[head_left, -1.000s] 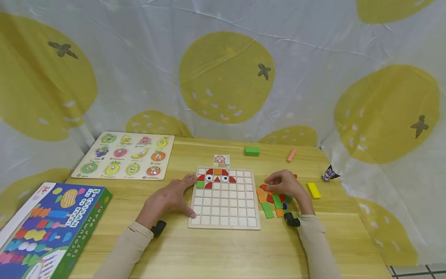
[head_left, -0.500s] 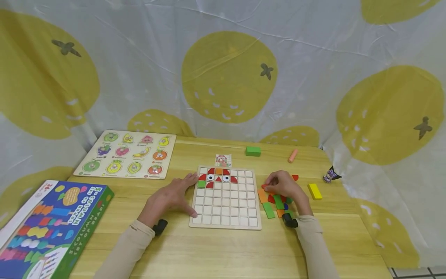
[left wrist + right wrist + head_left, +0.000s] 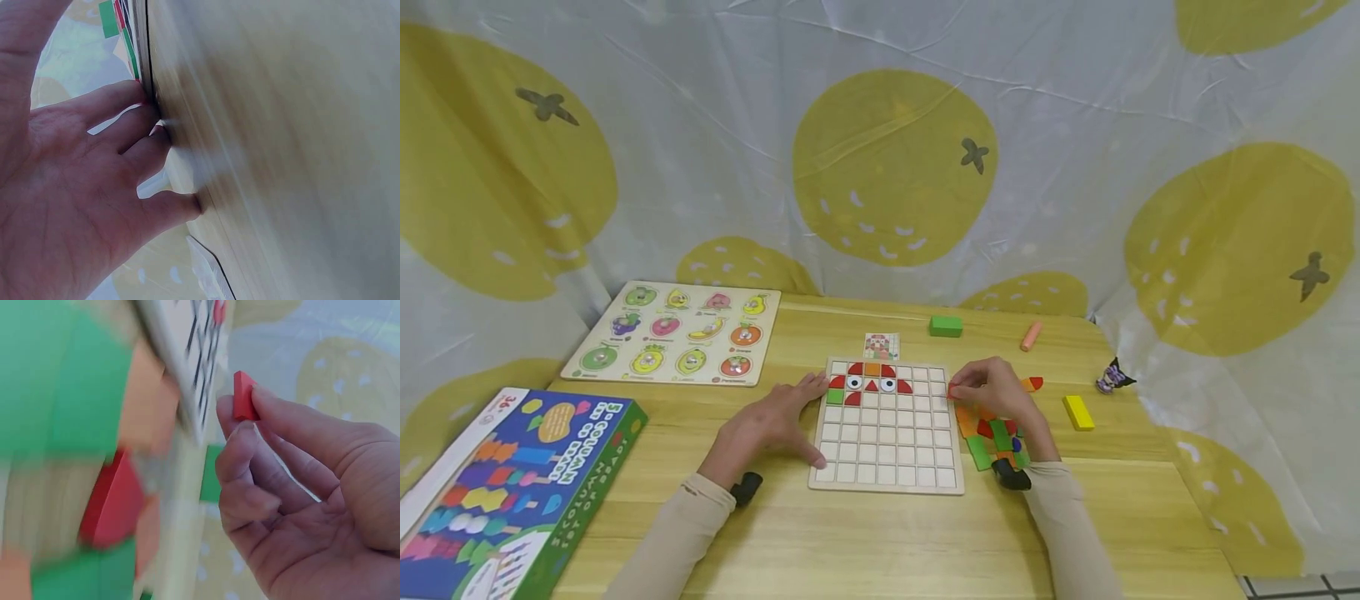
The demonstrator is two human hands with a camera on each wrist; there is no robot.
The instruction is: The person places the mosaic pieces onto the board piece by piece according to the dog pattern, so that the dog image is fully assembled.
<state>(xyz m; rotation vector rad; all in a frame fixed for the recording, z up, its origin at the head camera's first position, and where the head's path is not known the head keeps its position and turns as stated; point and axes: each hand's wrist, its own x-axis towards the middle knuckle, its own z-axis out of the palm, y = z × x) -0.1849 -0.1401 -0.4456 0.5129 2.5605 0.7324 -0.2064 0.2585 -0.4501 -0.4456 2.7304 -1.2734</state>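
Observation:
Between thumb and index finger my right hand (image 3: 1000, 392) pinches a small red tile (image 3: 244, 397), held up at the right edge of the wooden grid board (image 3: 891, 450); its full outline is partly hidden by the fingers. Red, orange, green and white eye-printed tiles (image 3: 887, 385) form a pattern in the upper left squares of the board. My left hand (image 3: 767, 425) rests along the board's left edge, thumb near the lower corner and fingers extended, as the left wrist view also shows. Below my right hand lies a loose pile of green, orange, red and blue tiles (image 3: 979, 452).
A small pattern card (image 3: 881, 345) lies just beyond the board. Further back are a green block (image 3: 945, 326) and an orange stick (image 3: 1032, 336). A yellow block (image 3: 1078, 412) and a small figurine (image 3: 1112, 377) sit right. A fruit puzzle board (image 3: 673, 333) and bead-set box (image 3: 512, 492) stand left.
My right hand has lifted from the pile with the red tile and moved left to the board's right edge. My left hand stays at the board's left side.

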